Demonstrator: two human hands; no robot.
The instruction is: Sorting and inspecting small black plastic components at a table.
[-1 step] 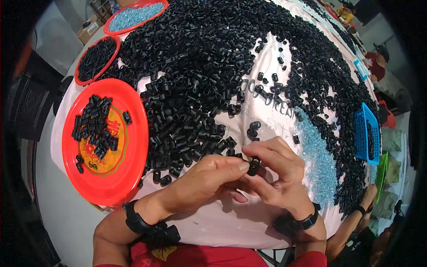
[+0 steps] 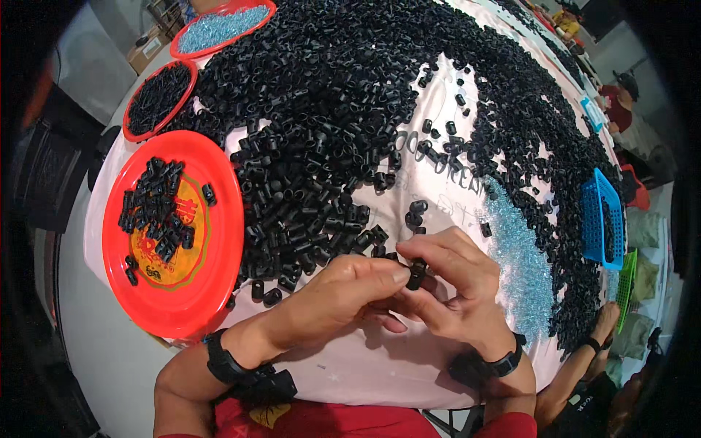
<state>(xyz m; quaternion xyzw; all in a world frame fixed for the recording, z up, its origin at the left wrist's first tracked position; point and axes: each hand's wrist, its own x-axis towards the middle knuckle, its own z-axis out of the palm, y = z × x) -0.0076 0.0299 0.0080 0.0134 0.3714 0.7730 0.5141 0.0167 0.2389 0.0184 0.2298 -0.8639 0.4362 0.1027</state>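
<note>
Both hands meet low over the white-covered worktop [image 2: 409, 365]. Left hand [image 2: 343, 292] and right hand [image 2: 456, 288] pinch one small black plastic piece [image 2: 417, 274] between thumb and fingers [image 2: 445, 252]. Black wristband on each wrist. Huge heap of black pieces [image 2: 328, 124] spreads across the cloth just beyond the hands. Big red plate [image 2: 204, 292] to the left, holding a small pile of black pieces. Two further red plates behind it. Pale blue beads [image 2: 518, 263] on the right; blue basket [image 2: 593, 219] near the far right edge.

A round table [image 2: 365, 372] under a pale pink cloth fills the view. Grey floor [image 2: 95, 358] shows at eight o'clock, a dark chair [image 2: 44, 175] at nine.
</note>
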